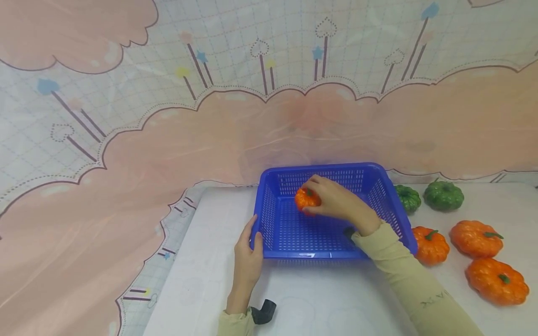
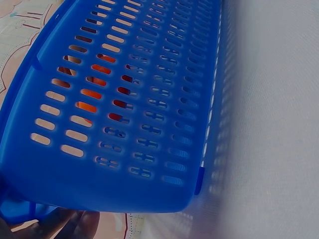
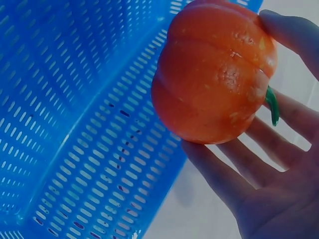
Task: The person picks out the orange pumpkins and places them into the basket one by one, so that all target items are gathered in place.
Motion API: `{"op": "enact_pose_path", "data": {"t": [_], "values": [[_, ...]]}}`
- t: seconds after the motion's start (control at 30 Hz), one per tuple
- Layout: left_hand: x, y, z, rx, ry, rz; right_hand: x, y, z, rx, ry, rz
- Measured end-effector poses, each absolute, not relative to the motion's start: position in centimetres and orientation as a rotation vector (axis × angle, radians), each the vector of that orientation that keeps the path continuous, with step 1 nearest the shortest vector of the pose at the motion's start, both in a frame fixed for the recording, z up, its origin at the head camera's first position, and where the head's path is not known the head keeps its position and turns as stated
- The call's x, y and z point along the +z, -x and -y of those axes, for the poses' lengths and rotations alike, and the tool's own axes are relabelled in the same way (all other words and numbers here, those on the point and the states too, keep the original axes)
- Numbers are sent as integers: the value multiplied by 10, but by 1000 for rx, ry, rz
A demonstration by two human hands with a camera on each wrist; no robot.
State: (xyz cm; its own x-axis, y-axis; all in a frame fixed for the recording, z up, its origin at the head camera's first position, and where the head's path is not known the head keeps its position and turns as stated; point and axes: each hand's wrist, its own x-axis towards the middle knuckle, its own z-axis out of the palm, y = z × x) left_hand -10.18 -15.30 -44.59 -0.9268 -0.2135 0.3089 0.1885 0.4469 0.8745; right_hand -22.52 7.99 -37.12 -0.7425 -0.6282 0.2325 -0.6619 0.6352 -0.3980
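Observation:
A small orange pumpkin (image 1: 307, 199) with a green stem is in my right hand (image 1: 334, 198), over the inside of a blue plastic basket (image 1: 328, 255). In the right wrist view the thumb and fingers grip the pumpkin (image 3: 214, 72) around its sides, and the slotted basket (image 3: 84, 124) lies beyond it. My left hand (image 1: 248, 256) holds the basket's left rim near the front corner. The left wrist view shows the basket's slotted outer wall (image 2: 114, 184), with orange glimpsed through the slots and fingertips (image 2: 84, 226) at the bottom corner.
Right of the basket sit two green pumpkins, one (image 1: 443, 195) whole in view and one (image 1: 407, 199) partly behind the rim. Three orange pumpkins (image 1: 430, 246) (image 1: 477, 239) (image 1: 497, 281) lie nearer. A patterned cloth (image 1: 201, 140) hangs behind the white table (image 1: 201, 280).

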Motion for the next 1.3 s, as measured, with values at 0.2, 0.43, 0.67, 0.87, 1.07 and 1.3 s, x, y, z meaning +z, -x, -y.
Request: {"op": "enact_pose_path", "data": {"t": [0.2, 0.43, 0.67, 0.87, 1.07, 1.3], "values": [[-447, 103, 153, -1485, -9, 2316, -372, 229, -76, 703, -1095, 2773], [-449, 104, 153, -1473, -5, 2320, -376, 236, -72, 718, -1081, 2805], [-447, 104, 154, -1462, 0, 2320, -380, 240, -69, 721, -1082, 2853], [-444, 104, 155, -1456, -8, 2328, -383, 243, -67, 737, -1115, 2843], [-444, 104, 155, -1457, -13, 2330, -385, 245, -65, 771, -1099, 2875], [-444, 104, 155, -1459, -7, 2328, -388, 249, -63, 780, -1097, 2877]]}}
